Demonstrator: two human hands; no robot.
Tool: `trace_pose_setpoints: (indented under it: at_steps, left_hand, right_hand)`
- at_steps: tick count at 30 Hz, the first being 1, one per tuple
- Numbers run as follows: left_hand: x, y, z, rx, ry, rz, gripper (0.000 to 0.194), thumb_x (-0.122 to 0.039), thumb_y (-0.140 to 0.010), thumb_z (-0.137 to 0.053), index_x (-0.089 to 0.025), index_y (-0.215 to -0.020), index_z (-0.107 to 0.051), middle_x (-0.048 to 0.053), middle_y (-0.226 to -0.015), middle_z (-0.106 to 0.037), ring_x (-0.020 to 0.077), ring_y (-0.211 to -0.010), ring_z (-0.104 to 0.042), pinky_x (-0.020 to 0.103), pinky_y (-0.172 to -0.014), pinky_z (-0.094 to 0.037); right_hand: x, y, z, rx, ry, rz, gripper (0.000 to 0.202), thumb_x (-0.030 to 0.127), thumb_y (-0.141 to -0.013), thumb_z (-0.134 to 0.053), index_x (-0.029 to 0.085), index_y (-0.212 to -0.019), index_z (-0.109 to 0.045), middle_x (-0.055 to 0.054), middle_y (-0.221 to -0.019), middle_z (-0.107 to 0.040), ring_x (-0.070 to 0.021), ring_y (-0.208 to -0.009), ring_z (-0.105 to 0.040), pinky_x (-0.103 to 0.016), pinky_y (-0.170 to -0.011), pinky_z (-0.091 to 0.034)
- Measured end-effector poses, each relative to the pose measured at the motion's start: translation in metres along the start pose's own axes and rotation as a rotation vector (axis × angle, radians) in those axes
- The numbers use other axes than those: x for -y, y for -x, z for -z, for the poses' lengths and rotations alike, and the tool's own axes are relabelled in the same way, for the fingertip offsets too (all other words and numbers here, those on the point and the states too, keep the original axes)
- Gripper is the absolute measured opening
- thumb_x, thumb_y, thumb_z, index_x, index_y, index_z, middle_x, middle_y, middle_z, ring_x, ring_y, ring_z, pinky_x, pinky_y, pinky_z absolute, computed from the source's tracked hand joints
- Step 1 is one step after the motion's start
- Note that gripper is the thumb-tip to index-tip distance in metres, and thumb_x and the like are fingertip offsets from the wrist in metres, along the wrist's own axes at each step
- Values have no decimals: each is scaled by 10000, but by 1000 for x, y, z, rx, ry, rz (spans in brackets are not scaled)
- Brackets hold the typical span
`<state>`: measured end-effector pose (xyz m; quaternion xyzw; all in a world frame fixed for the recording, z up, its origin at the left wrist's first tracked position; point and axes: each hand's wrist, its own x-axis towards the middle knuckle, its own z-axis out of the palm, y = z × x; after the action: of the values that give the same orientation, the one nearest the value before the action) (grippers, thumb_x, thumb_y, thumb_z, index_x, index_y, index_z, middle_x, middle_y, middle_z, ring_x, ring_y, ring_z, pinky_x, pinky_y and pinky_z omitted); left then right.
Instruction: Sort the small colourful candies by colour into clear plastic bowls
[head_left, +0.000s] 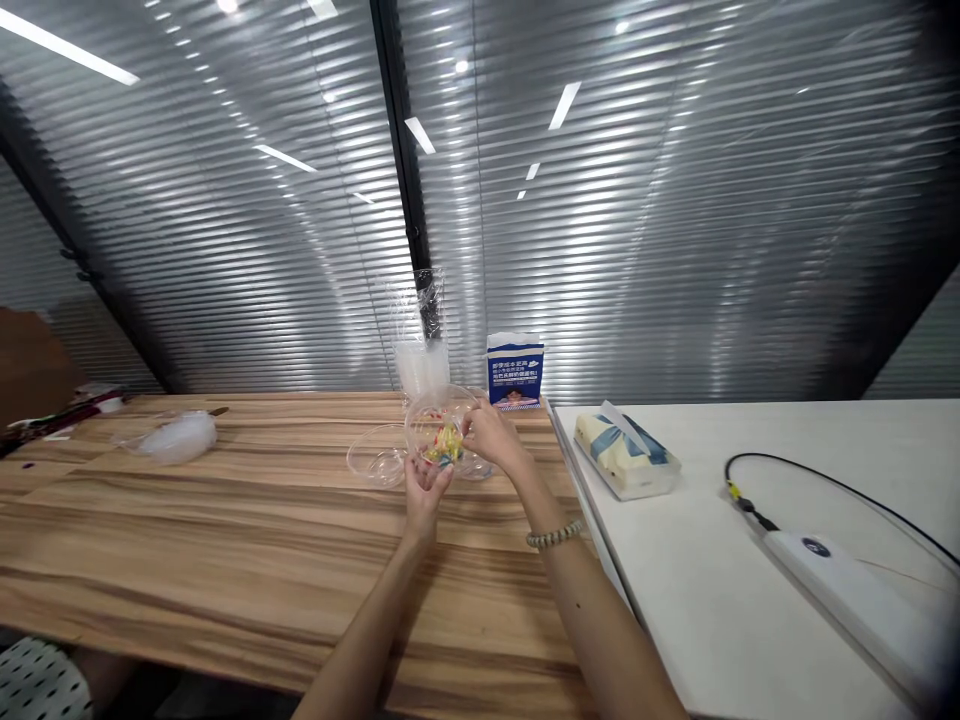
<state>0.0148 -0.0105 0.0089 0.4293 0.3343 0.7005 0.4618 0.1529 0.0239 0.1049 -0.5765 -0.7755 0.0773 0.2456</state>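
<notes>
A clear round plastic container point(421, 425) is tilted up off the wooden table, with small yellow, red and blue pieces point(448, 443) in it. Below it, my left hand point(424, 490) grips its lower edge between thumb and fingers. At its right side is my right hand point(491, 435), fingers bent at the rim beside the colourful pieces; what they pinch, if anything, is too small to tell. Clear round lids or dishes point(367, 458) lie on the table just behind and left of my left hand.
Behind stand a bagged stack of clear cups point(422, 368) and a blue packet point(515, 375). A plastic bag point(180, 437) lies left. On the white table point(697, 600) at right are a tissue pack point(626, 450) and a white device point(847, 590) with a black cable.
</notes>
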Motion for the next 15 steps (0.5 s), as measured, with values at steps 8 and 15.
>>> trace_pose_setpoints:
  at_steps: [8,15]
  left_hand:
    - [-2,-1,-1,-43,32,46,631,-384,-644,-788,-238,-1160,-454,97,-1254,-582,249,-1183,-563,397,-1013,-433]
    - [-4,0,-2,-76,61,32,622,-351,-633,-799,-240,-1149,-471,86,-1236,-592,235,-1152,-584,378,-1004,-439]
  right_hand:
    - [0,-3,-2,-37,9,23,61,172,-810,-623,175,-820,-683,-93,-1102,-559,-234,-1072,-529,-317,-863,-437]
    - [4,-1,-1,-58,25,14,119,171,-818,-598,191,-868,-704,-98,-1106,-576,-240,-1054,-546,-324,-856,-441]
